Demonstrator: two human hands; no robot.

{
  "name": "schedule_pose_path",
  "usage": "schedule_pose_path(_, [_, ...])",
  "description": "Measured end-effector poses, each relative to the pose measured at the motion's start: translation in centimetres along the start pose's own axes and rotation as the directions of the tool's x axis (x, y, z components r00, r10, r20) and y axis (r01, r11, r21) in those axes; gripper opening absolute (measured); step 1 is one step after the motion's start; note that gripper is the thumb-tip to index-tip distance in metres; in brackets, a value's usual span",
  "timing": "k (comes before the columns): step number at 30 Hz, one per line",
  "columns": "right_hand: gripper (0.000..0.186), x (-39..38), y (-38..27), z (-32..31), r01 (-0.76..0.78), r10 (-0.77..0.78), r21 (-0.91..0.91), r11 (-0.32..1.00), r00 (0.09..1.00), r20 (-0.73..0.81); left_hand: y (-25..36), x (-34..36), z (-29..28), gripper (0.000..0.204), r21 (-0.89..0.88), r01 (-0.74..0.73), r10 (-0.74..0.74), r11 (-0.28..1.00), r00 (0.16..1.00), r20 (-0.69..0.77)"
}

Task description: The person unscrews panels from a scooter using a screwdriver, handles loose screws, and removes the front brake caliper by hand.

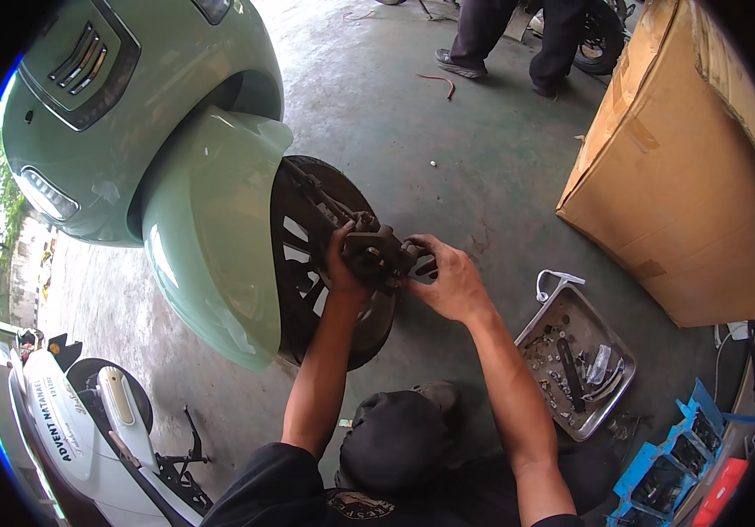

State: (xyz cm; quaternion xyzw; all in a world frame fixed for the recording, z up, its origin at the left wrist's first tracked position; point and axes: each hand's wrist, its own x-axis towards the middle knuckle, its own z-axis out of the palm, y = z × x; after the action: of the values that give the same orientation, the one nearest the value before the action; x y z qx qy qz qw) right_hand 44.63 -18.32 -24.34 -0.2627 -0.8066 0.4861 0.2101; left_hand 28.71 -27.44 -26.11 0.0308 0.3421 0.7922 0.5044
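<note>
A dark, grimy brake caliper (377, 249) sits beside the front wheel (316, 237) of a pale green scooter (210, 202). My left hand (347, 265) wraps round the caliper's left side, its thumb up along the edge. From the right, my right hand (453, 279) closes thumb and fingers on the caliper's right end. Whether a small part lies between those fingertips is hidden. The wheel's dark spokes show under the green front fender (215, 237), just left of my hands.
A metal tray (625, 376) of small parts lies right of my right forearm. Beyond it stand a large cardboard box (676, 167) and a blue divided holder (667, 470). A white scooter (87, 439) is at lower left. Another person's legs (518, 39) show at the far side.
</note>
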Motion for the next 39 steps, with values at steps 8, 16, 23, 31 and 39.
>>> schedule_pose_path(8, [0.049,-0.2,1.3,2.7,0.154,-0.158,-0.036,0.987,0.978,-0.134,-0.1,1.1,-1.6,0.041,0.002,-0.012,0.012,1.000,0.998,0.056])
schedule_pose_path(16, [0.030,-0.7,0.7,4.7,0.088,-0.092,-0.029,0.996,0.970,-0.225,-0.2,0.5,-0.5,0.043,0.037,0.011,-0.009,0.999,0.999,-0.046])
schedule_pose_path(23, [0.030,-0.5,0.8,5.1,0.071,-0.078,-0.037,0.997,0.965,-0.250,-0.1,0.1,-0.3,0.043,0.114,-0.018,0.013,0.993,0.999,0.044])
schedule_pose_path(31, [0.031,0.1,2.0,4.5,0.103,-0.103,-0.014,0.995,0.967,-0.233,-0.9,0.5,-0.2,0.046,0.109,-0.090,0.091,0.990,0.996,-0.007])
schedule_pose_path(39, [0.026,-0.2,1.1,4.7,0.110,-0.109,-0.008,0.994,0.961,-0.253,-0.7,-0.4,0.5,0.050,0.147,-0.018,0.023,0.989,0.999,-0.033])
